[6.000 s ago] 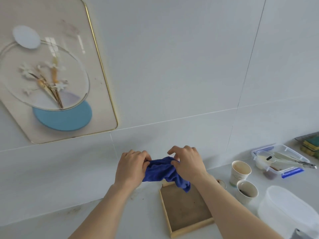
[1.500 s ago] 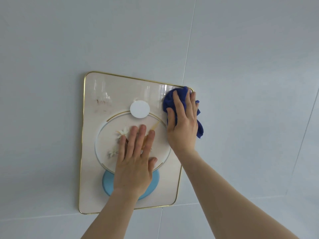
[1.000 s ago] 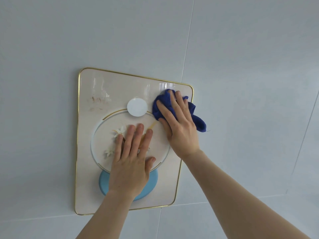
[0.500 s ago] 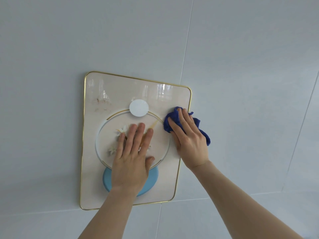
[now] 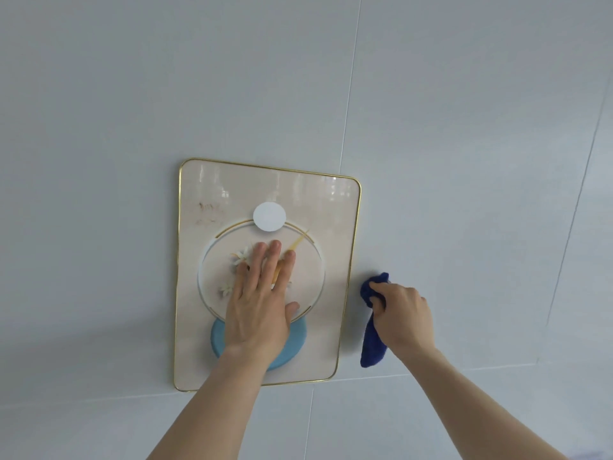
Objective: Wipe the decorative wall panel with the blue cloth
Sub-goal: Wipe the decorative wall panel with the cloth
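Observation:
The decorative wall panel (image 5: 328,207) is a cream rectangle with a thin gold rim, a round floral motif, a white disc and a light blue disc. It hangs on the white tiled wall. My left hand (image 5: 258,300) lies flat on its middle, fingers spread over the flowers. My right hand (image 5: 403,315) is off the panel, just right of its right edge, gripping the bunched blue cloth (image 5: 373,340), which hangs down below the fist. A faint brownish smear (image 5: 207,212) shows on the panel's upper left.
Large white wall tiles (image 5: 464,127) with thin grout lines surround the panel on all sides. Nothing else is in view.
My right hand slid the cloth down the panel's right side and off its edge onto the wall, bunching it in a fist. My left hand stayed flat on the panel.

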`<move>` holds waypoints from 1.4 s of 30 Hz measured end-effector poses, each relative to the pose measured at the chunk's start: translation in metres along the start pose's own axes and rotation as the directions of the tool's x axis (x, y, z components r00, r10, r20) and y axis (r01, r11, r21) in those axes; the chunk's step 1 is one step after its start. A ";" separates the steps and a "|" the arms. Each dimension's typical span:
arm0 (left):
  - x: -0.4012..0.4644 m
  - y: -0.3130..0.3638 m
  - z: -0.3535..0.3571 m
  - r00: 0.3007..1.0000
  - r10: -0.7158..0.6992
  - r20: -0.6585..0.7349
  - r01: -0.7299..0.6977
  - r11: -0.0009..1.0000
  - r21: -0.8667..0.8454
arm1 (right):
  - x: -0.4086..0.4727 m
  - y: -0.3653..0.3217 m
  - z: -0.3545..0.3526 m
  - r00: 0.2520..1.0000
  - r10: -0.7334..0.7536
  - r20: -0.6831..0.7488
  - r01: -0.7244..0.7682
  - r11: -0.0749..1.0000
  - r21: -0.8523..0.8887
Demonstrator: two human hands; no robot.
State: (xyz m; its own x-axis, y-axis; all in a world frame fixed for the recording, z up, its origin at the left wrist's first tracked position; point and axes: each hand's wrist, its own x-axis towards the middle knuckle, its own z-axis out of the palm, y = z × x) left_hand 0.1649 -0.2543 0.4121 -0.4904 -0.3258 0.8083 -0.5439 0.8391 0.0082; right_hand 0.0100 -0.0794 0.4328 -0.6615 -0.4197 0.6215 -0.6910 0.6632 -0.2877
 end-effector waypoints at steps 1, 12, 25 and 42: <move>0.000 -0.002 -0.004 1.000 0.013 0.004 -0.013 1.000 -0.013 | -0.003 0.002 -0.002 0.997 0.071 0.000 -0.070 0.990 0.122; 0.000 -0.081 -0.067 0.970 -0.109 -0.215 0.069 0.980 -0.187 | 0.011 -0.087 -0.054 0.947 0.317 -0.060 -0.114 0.504 0.856; 0.024 -0.150 -0.050 0.989 -0.116 -0.087 0.107 0.989 -0.103 | 0.059 -0.230 0.004 0.714 -0.347 -0.609 0.585 0.773 0.245; 0.024 -0.164 -0.034 0.986 -0.079 -0.146 0.060 0.990 -0.131 | 0.057 -0.265 0.048 0.550 -0.489 -0.677 0.718 0.692 0.083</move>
State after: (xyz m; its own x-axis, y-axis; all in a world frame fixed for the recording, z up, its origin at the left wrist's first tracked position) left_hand 0.2653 -0.3844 0.4503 -0.3416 -0.3241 0.8822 -0.4785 0.8679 0.1335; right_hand 0.1418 -0.3083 0.5094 0.1718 -0.1354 0.9758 -0.9767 0.1062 0.1867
